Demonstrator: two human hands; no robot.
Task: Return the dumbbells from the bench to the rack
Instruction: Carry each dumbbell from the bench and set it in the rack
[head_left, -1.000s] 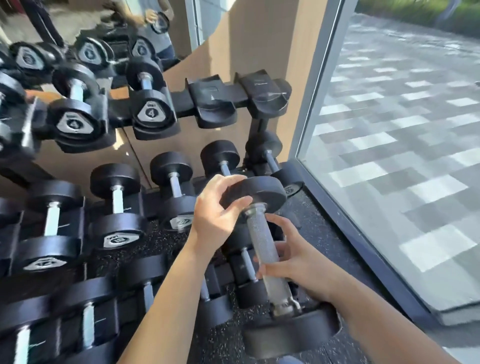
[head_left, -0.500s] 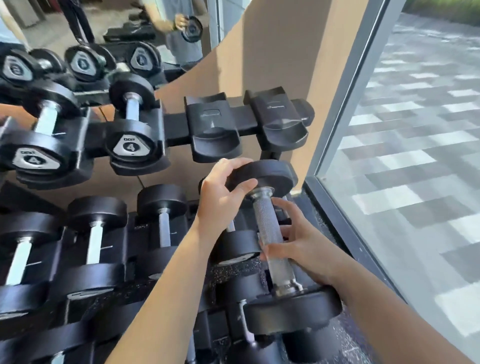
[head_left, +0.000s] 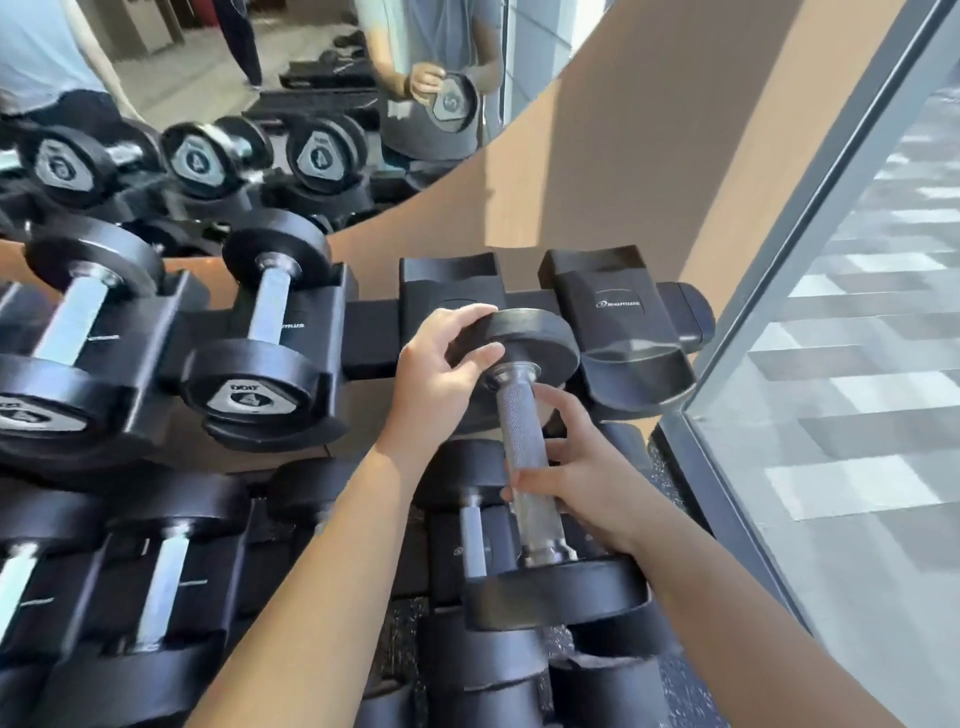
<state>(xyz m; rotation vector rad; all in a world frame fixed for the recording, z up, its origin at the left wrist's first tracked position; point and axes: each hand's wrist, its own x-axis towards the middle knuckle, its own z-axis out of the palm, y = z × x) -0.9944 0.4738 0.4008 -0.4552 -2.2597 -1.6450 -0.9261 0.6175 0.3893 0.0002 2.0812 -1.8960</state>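
Note:
I hold one black dumbbell (head_left: 530, 470) with a knurled steel handle, tilted with its far head up. My left hand (head_left: 439, 376) grips the far head from the left. My right hand (head_left: 582, 478) wraps the handle near its middle. The far head hovers just in front of an empty black cradle (head_left: 452, 291) on the top tier of the rack (head_left: 366, 332). A second empty cradle (head_left: 623, 332) sits to its right. Two dumbbells marked 4 (head_left: 260, 353) rest in the cradles to the left.
Lower tiers hold several black dumbbells (head_left: 166, 571). A mirror (head_left: 260, 104) behind the rack reflects me and another person. A metal-framed glass wall (head_left: 810, 270) runs close along the right side, with paved ground outside.
Both hands have lifted the dumbbell from the level of the middle tier up to the top tier's empty cradles. My view has moved closer to the rack.

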